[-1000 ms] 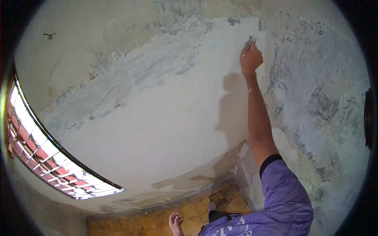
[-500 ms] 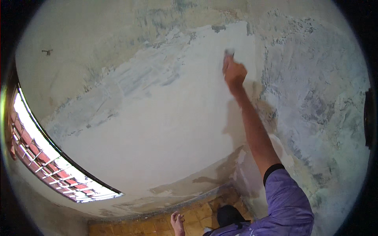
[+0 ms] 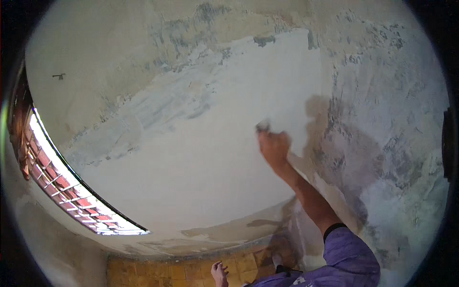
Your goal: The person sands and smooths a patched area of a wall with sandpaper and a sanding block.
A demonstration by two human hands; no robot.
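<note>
There's the small blurred tool (image 3: 263, 126), poking past your right hand (image 3: 275, 146), pinched in its fingers, likely held that way to leave its far end free towards the white wall (image 3: 210, 158) behind them. Well below those fingers, your left hand (image 3: 220, 275) sits loosely curled, seemingly spare, before yellow floor tiles (image 3: 181, 272).

The window (image 3: 76, 196) lies left of the right hand (image 3: 275, 149), the floor (image 3: 179, 273) below both

Right hand (image 3: 276, 147) and small scraper (image 3: 262, 126) brought lower and left over white patch (image 3: 201, 158); shadow (image 3: 356, 158) thrown farther right.
</note>
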